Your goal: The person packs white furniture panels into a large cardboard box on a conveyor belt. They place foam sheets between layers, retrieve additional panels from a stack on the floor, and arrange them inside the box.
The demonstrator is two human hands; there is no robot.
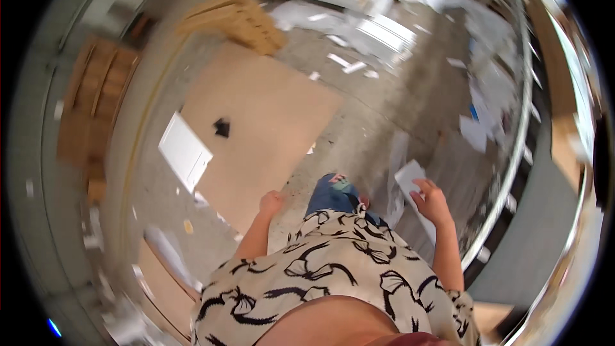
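A large flat tan cardboard sheet [256, 122] was laid on the concrete floor [378, 115]. A white rectangular panel [184, 151] was set at its left edge. A white paper sheet [410, 176] was pinched by the right hand [433, 204]. The left hand [270, 202] was curled shut, empty.

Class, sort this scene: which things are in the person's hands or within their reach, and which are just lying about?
In hand:
right hand holding a white sheet
left hand, closed, empty

Lying about:
cardboard sheet
white panel
wooden pallet
scattered paper scraps
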